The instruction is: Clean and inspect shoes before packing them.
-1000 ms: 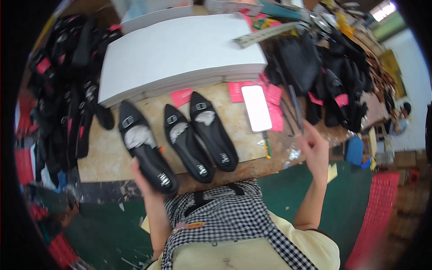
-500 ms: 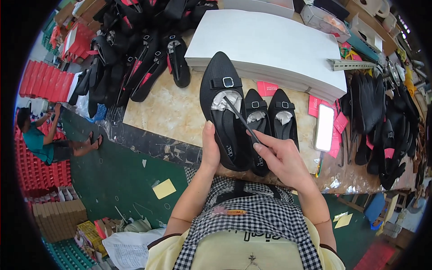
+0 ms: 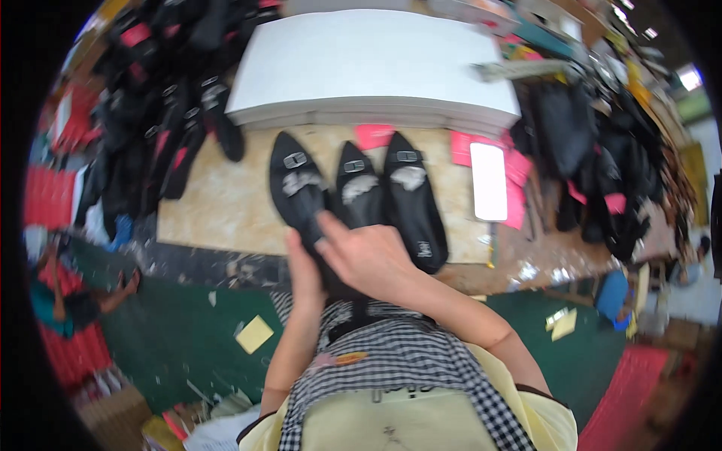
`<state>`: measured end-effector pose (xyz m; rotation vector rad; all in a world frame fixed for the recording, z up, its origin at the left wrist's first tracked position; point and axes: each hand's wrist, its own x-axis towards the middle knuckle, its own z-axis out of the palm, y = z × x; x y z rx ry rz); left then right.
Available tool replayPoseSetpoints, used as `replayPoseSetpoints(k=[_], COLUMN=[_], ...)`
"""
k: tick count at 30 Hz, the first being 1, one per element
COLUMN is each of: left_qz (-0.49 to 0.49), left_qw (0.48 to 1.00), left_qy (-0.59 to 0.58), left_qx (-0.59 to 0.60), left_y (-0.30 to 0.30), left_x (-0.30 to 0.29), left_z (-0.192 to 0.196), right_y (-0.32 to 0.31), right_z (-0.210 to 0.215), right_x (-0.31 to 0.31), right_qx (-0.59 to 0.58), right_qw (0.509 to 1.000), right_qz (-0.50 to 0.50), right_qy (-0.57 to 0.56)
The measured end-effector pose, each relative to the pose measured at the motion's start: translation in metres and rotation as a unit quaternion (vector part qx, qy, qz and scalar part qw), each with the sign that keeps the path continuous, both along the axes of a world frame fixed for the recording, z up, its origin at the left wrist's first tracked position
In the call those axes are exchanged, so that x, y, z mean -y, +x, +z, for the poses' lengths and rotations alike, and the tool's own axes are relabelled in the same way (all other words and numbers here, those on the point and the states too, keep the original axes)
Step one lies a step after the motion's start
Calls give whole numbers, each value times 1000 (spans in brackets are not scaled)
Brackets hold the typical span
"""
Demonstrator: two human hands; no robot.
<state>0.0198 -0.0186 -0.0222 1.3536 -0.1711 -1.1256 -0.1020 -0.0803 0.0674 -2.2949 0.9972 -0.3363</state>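
My left hand (image 3: pixel 304 269) is closed around the left side and heel of a black pointed flat shoe (image 3: pixel 288 180), its toe pointing away. The shoe has a square buckle on a bow and crumpled pale paper inside the toe. Over its heel part, my right hand (image 3: pixel 370 255) has its fingers bent together, blurred by motion; whatever they hold is hidden against the dark shoe. Close to the right lie two matching flats, a middle shoe (image 3: pixel 353 167) partly behind my right hand and a right shoe (image 3: pixel 421 214), both paper-stuffed.
A tall stack of white sheets (image 3: pixel 368 60) stands behind the shoes. Pink cards (image 3: pixel 374 136) and a white-screened phone (image 3: pixel 489 182) lie on the table. Dark shoes are heaped left (image 3: pixel 124 150) and right (image 3: pixel 560 128). A person (image 3: pixel 68 308) is at the far left.
The held shoe sits lower and its toe tilts further left. My right hand has come left over its heel, and the dark thin rod it held can no longer be seen. The view has shifted.
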Motion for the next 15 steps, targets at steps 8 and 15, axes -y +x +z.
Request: replayPoseSetpoints(k=[8,15], left_qz=[-146,-173], left_qw=[926,659], left_qy=[88,86], left_qx=[337,727], left_y=[168,74], left_x=[-30,14], left_z=[-18,36], right_y=[-257,-318], right_z=[-49,-101], right_x=[69,57], right_qx=[-89,-261], right_qw=[894,859], right_qz=[-395,-407], right_qy=[-194,-167])
